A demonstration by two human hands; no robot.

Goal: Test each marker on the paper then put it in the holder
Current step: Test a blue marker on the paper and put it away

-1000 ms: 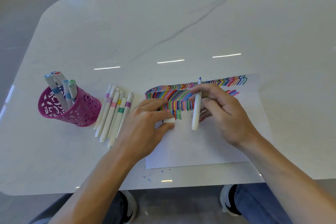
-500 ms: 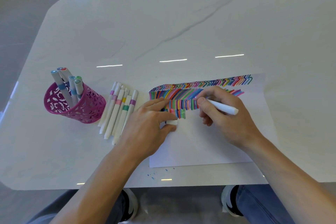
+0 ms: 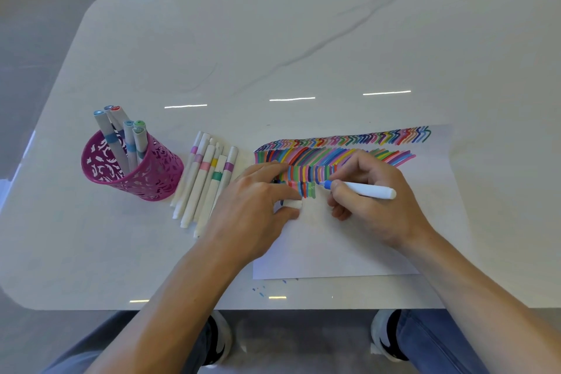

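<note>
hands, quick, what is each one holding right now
Left hand: holds a white cap in its fingers, resting on the paper.
Right hand: grips the blue marker, tip down at the paper.

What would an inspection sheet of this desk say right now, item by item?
Surface: glossy white table; paper sheet covered in coloured test strokes.
Job's things: blue marker, tip on the paper sheet; loose markers lying in a row beside the pink holder; stored markers standing in it.
Clutter: ink specks on the table near its front edge.
Hands: right hand grips the blue marker; left hand rests on the paper sheet and pinches a white cap.
Cables: nothing seen.
Surroundings: grey floor; jeans and shoes below the table.
</note>
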